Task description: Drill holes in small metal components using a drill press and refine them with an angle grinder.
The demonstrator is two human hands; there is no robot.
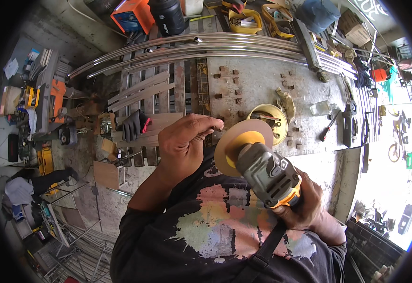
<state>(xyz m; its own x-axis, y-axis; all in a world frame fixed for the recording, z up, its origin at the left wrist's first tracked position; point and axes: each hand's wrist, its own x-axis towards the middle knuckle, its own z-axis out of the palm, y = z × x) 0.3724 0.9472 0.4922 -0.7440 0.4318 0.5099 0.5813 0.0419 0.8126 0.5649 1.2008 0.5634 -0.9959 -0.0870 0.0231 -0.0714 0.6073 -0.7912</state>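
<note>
My right hand point(310, 202) is wrapped round the body of an angle grinder point(268, 170), grey at the head and orange and black behind. A round disc point(224, 147) with a yellow centre is fitted to the grinder and faces my left hand. My left hand point(185, 137) is raised just left of the disc, apart from it, with thumb and fingers pinched together. Whatever small thing may be between those fingertips is too hidden to tell. Beyond the disc stands a round yellowish tin point(252, 113) with small metal parts inside, partly covered by the disc.
Small rusty metal blocks point(236, 93) sit in rows on the metal table point(262, 75). Long shiny tubes point(182, 49) lie across the far side. A dark glove point(131, 126) and flat metal strips point(144, 89) are at left. A clear jar point(322, 108) lies at right.
</note>
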